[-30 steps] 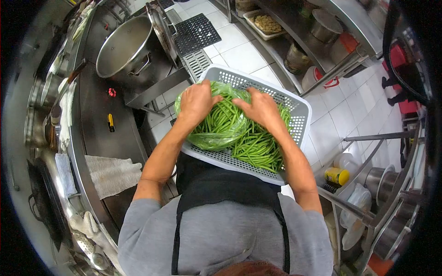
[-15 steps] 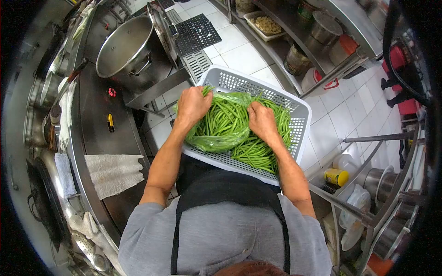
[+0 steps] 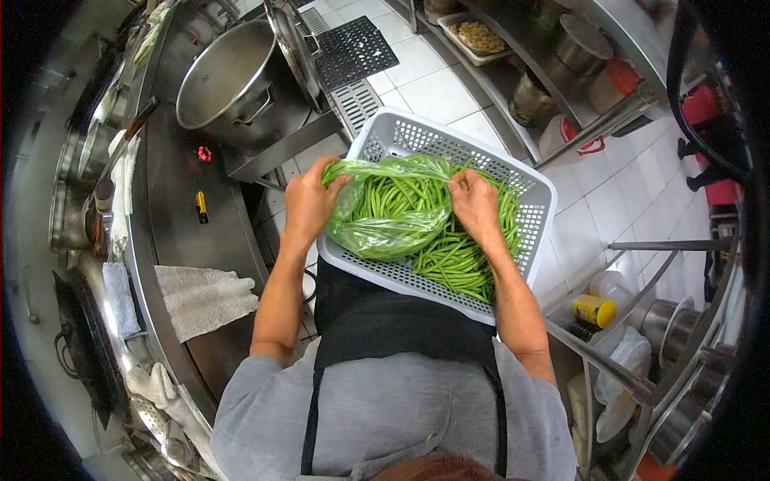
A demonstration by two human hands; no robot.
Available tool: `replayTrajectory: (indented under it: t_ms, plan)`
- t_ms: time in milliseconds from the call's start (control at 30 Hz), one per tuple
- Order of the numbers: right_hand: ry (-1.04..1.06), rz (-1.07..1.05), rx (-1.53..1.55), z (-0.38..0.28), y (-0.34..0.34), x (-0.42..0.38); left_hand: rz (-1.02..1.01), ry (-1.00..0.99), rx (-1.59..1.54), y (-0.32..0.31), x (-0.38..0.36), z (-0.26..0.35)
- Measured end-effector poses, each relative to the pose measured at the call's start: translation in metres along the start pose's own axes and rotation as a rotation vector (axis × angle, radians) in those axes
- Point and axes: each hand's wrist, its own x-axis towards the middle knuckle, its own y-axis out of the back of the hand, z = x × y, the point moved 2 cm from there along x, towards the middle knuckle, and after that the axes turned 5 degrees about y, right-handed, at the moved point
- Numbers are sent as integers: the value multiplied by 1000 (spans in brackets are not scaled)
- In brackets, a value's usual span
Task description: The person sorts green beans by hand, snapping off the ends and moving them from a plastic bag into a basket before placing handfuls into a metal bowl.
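A grey perforated plastic basket (image 3: 536, 232) is in front of my body, tilted in view. Green beans (image 3: 457, 268) lie loose in its right part. On the left side of the basket sits a clear plastic bag (image 3: 381, 234) with more green beans inside. My left hand (image 3: 311, 196) is closed on the left edge of the bag's mouth. With its fingers pinched, my right hand (image 3: 475, 200) grips the right edge of the mouth. The plastic is stretched between the two hands.
At left, a steel counter holds a large steel pot (image 3: 228, 80), a yellow cutter (image 3: 201, 207) and a towel (image 3: 204, 301). Shelves with containers and a red-handled white bucket (image 3: 557, 138) stand at upper right. A metal rack (image 3: 601, 353) with pots is at lower right.
My left hand has moved left and down, and my right hand slightly right. The bag's mouth is now pulled wider, its plastic stretched over the beans.
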Motion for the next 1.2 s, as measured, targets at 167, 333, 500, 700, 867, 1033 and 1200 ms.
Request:
replayTrajectory:
  t_ms: [167,333,500,700,867,1033,1200]
  plan:
    - [-16,-4,-4,-32,18,1,-86,154,209,9,-33,31]
    - [354,-109,47,-68,8,11,-183,130,440,-5,-44,27]
    - [692,-405,-124,-76,-58,40,-160,86,364,-6,-47,37]
    - [675,-419,-114,-72,-80,44,-129,157,222,-16,-56,29]
    - [609,-398,-169,-65,-78,40,24,169,116,0,-73,36]
    - [605,-508,-433,-72,-78,47,-62,273,116,4,-87,38]
    - [599,-508,-478,-75,-76,45,-89,297,96,4,-88,42]
